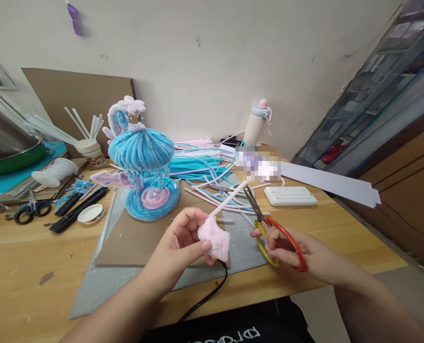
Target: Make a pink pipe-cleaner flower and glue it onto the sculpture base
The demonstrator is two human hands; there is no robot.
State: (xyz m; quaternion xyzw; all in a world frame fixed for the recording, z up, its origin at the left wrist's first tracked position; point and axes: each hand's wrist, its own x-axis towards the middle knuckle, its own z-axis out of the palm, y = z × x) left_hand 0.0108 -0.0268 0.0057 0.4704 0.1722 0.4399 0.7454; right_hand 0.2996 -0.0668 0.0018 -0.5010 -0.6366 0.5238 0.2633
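Right of the model [141, 150] and nearer the person, the left hand [183, 243] has its grip pinching the pink star [215, 238] between thumb and fingers. From the star a pale stem [229, 199] slants up and away, further right of the model, its end just beside the blades of the scissors [260, 214]. Those are in the right hand [283, 245], well right of the model; its grip is curled around the red and yellow handles, the blades slightly parted. A black cord [213, 290] trails below the star, also to the model's front right.

Under the model lies brown card [126, 245], on a grey mat [85, 297] on the surface [343, 238]. Blue strips [197, 166] are heaped right of the model, the bottle [256, 127] beyond them; left of it are a cup [92, 151] and a spool [54, 172].
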